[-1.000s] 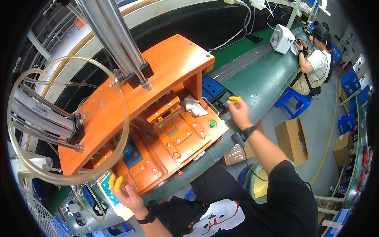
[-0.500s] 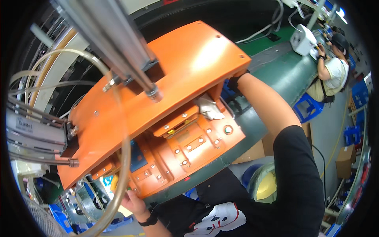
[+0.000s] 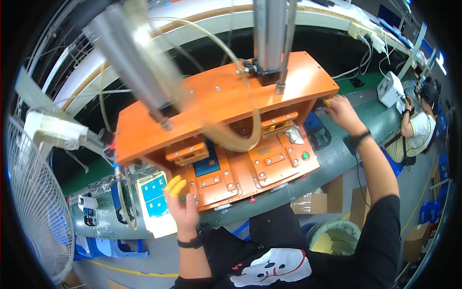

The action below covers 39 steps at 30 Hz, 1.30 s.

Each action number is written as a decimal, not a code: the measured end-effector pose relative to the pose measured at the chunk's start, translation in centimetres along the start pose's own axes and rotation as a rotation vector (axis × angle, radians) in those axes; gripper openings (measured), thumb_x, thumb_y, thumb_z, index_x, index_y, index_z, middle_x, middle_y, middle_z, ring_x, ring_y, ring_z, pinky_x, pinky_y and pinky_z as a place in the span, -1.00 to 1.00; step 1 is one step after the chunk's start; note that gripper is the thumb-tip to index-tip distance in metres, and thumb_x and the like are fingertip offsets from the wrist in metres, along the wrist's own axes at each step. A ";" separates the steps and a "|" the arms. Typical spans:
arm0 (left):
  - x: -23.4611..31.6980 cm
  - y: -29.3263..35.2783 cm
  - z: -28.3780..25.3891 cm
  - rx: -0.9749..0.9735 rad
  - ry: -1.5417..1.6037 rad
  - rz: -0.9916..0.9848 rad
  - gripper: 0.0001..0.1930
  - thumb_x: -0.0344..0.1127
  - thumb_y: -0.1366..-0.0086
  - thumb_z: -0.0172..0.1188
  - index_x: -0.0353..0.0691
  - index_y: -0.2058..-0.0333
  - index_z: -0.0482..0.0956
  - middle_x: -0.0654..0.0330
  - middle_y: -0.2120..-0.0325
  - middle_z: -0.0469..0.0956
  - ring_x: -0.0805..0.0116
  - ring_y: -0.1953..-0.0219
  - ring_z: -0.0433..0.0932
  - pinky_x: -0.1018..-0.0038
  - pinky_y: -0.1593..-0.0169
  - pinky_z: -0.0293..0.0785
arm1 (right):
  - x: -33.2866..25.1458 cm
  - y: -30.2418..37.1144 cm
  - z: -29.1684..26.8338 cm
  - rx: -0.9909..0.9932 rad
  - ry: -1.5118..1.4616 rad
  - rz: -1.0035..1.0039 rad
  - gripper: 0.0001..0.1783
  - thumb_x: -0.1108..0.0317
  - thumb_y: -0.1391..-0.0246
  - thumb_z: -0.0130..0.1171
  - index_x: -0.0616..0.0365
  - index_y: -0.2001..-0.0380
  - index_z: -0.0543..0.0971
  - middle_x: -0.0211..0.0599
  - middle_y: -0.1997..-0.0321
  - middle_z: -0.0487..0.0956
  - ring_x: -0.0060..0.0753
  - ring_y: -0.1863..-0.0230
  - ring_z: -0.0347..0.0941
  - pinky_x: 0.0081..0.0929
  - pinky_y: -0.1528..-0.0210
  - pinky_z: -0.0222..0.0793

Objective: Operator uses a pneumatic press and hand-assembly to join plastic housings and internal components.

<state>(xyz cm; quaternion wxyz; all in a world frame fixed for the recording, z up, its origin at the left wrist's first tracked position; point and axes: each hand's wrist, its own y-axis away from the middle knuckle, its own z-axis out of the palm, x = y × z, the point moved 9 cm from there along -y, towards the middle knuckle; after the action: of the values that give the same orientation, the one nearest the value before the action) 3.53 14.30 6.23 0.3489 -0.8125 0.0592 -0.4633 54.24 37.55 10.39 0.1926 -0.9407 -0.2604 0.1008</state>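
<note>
An orange two-cylinder press [image 3: 187, 127] stands on the green bench in front of me. My left hand [image 3: 183, 207] is open at its left front corner, beside a green button, with yellow covers on the raised fingers and the thumb apart. My right hand [image 3: 342, 115] reaches to the far right end of the top plate. Its fingers stretch toward the frame's side, a bit of yellow at the tips, and no held thing shows. A blue plate [image 3: 207, 164] lies in the left station. Crumpled white cloth [image 3: 294, 136] sits by the right station, behind another green button [image 3: 305, 156].
A pale board with blue sheets [image 3: 155, 192] lies left of the press. Clear hoses [image 3: 255, 130] loop in front of it. A white fan [image 3: 41, 202] stands at far left. Below the bench are a lined bin [image 3: 334, 236] and cartons. A person [image 3: 418, 125] works at far right.
The view has swung and levelled, so the whole press front shows. My right hand has come out from under the top plate's right end. My left hand's raised fingers now show clearly.
</note>
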 end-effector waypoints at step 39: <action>0.2 -0.5 -2.4 0.088 -0.010 0.031 -0.73 -0.37 -0.29 0.21 -0.32 0.06 0.58 0.00 0.05 0.54 -0.02 -0.01 0.42 0.18 -0.18 0.28 | -42.7 -1.5 1.3 -0.028 -0.274 -0.456 -0.29 0.08 0.08 0.44 0.30 -0.09 0.52 -0.03 0.12 0.51 0.10 0.03 0.42 -0.11 -0.10 0.35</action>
<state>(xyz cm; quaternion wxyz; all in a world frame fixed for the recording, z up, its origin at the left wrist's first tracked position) 1.58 13.37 7.51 0.3916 -0.7977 0.0495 -0.4559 17.12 16.60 13.63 0.1603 -0.8379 -0.4905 0.1779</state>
